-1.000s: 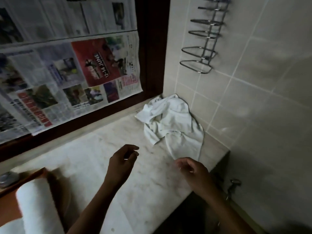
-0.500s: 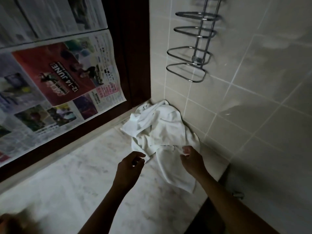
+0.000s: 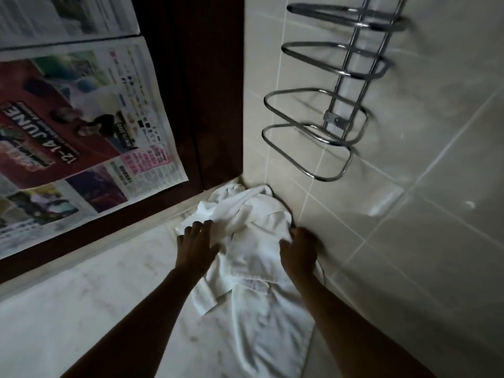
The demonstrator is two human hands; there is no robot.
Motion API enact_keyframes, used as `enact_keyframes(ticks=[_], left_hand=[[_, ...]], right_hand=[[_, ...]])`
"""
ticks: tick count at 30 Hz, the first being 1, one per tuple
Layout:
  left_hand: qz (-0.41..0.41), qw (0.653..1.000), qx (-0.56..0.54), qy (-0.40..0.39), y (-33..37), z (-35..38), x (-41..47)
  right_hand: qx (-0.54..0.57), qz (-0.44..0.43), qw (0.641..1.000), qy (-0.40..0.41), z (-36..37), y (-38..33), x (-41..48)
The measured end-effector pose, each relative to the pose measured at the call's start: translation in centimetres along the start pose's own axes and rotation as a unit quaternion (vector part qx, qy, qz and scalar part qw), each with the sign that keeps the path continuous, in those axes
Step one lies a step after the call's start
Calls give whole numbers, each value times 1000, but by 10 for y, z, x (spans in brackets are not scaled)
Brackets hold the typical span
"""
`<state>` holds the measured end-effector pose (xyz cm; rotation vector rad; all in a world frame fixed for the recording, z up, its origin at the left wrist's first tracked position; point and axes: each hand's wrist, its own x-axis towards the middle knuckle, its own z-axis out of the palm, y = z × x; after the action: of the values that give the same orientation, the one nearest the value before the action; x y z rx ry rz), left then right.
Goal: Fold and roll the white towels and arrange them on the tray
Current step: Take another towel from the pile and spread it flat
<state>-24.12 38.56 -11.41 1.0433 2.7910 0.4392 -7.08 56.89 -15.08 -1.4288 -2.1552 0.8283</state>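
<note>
A crumpled white towel (image 3: 253,257) lies on the pale marble counter (image 3: 90,293), bunched into the corner against the tiled wall. My left hand (image 3: 197,248) lies on the towel's left side with its fingers spread over the cloth. My right hand (image 3: 298,251) is at the towel's right edge by the wall, its fingers curled into the fabric. The tray and the rolled towels are out of view.
A chrome wire rack (image 3: 331,105) juts from the tiled wall (image 3: 409,214) above the towel. Newspaper sheets (image 3: 81,126) cover the window on the left, beside a dark wooden frame (image 3: 196,91). The counter's edge drops off at the lower right.
Both hands have reached forward onto the towel; before, they hovered short of it. The view has swung right and closer, so the tray with the rolled towel has left the frame.
</note>
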Motion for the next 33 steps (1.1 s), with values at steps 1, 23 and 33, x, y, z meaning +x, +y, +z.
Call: enact_keyframes(ticks=[1, 23, 33], left_hand=[[-6, 1000, -9, 6, -1, 1, 7], [-29, 879, -403, 252, 15, -234, -199], [-16, 914, -406, -18, -40, -236, -390]], right_hand=[[18, -3, 1000, -5, -2, 3, 1], [165, -250, 928, -221, -137, -98, -115], [139, -395, 832, -364, -212, -142, -290]])
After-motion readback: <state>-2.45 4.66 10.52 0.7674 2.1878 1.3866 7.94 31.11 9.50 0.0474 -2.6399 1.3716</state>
